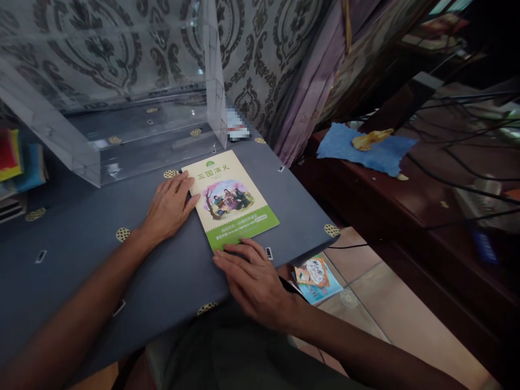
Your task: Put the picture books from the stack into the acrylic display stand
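A thin paperback book (pixel 231 195) with a cream and green cover and a painted scene of figures lies flat and angled on the grey-blue tabletop. My left hand (pixel 171 205) rests at its left edge, fingers extended and thumb at the cover's margin. Along the near edge lies my right hand (pixel 258 281), its fingers stretched out and touching the green strip at the lower corner. Neither hand is wrapped round the book.
A clear acrylic rack (pixel 215 81) stands at the table's back. Stacked books (pixel 24 168) sit at far left. More books (pixel 317 279) lie low beside the table's right edge. A blue cloth (pixel 345 149) and cables (pixel 455 184) are on the dark red furniture at right.
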`<state>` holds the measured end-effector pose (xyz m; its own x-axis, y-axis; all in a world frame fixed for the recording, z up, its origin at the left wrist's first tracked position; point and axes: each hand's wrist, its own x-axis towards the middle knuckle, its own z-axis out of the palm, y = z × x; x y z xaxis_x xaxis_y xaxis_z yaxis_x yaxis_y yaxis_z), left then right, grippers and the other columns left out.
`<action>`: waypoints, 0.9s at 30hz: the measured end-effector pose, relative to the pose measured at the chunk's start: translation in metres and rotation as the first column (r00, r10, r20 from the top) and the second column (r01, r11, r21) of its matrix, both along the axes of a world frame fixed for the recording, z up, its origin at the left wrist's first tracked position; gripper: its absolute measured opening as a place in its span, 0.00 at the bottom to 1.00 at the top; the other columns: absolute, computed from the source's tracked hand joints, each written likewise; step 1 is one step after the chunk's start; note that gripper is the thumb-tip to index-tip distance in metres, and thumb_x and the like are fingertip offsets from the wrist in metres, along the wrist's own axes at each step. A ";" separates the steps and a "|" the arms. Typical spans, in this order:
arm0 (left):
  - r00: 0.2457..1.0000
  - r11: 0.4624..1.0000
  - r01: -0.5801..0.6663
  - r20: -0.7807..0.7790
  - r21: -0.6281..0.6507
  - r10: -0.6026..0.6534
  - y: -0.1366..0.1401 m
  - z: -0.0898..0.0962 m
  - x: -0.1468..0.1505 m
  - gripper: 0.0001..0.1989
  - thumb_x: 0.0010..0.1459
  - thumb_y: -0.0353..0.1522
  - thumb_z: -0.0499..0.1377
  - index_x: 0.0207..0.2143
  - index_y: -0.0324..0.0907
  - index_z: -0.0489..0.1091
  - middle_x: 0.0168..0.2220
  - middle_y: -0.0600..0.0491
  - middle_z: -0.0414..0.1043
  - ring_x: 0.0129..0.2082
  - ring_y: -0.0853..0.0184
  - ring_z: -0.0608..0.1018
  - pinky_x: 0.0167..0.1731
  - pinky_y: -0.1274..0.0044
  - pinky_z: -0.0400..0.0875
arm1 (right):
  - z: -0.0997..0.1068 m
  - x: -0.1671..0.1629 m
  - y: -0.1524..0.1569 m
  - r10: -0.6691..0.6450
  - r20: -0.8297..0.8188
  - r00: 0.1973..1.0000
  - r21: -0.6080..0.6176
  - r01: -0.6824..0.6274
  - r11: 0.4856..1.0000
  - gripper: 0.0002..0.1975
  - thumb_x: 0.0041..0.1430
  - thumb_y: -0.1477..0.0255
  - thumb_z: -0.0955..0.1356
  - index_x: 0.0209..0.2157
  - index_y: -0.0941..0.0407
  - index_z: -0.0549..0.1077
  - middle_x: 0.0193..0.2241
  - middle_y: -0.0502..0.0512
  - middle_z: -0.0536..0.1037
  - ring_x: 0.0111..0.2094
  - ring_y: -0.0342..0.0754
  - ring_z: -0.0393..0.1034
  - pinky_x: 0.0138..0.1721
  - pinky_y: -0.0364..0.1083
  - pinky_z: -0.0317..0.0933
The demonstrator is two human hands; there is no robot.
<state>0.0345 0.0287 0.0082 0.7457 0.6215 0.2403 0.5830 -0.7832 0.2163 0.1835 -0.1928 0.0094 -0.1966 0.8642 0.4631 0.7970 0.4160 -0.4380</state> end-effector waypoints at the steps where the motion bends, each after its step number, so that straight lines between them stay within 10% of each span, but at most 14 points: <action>1: 1.000 1.000 0.001 -0.001 -0.002 -0.001 0.000 0.000 0.000 0.22 0.70 0.41 0.46 0.58 0.36 0.64 0.64 0.38 0.63 0.64 0.51 0.66 0.62 0.59 0.60 | -0.001 0.002 0.000 -0.012 -0.001 1.000 0.001 0.012 1.000 0.26 0.62 0.81 0.63 0.61 0.54 0.65 0.53 0.56 0.79 0.54 0.53 0.71 0.61 0.60 0.58; 27: 1.000 0.999 -0.002 -0.006 0.043 0.002 0.000 0.000 0.002 0.23 0.70 0.42 0.44 0.57 0.37 0.65 0.63 0.39 0.66 0.62 0.52 0.68 0.60 0.59 0.62 | -0.016 0.069 -0.013 -0.502 -0.178 0.846 0.027 0.514 0.857 0.15 0.64 0.80 0.63 0.49 0.54 0.75 0.39 0.56 0.79 0.45 0.51 0.74 0.45 0.52 0.71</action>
<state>0.0361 0.0292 0.0080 0.7458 0.6123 0.2624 0.5858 -0.7904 0.1793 0.2529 -0.2062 -0.0061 0.3425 0.7865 0.5139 0.8273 0.0067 -0.5617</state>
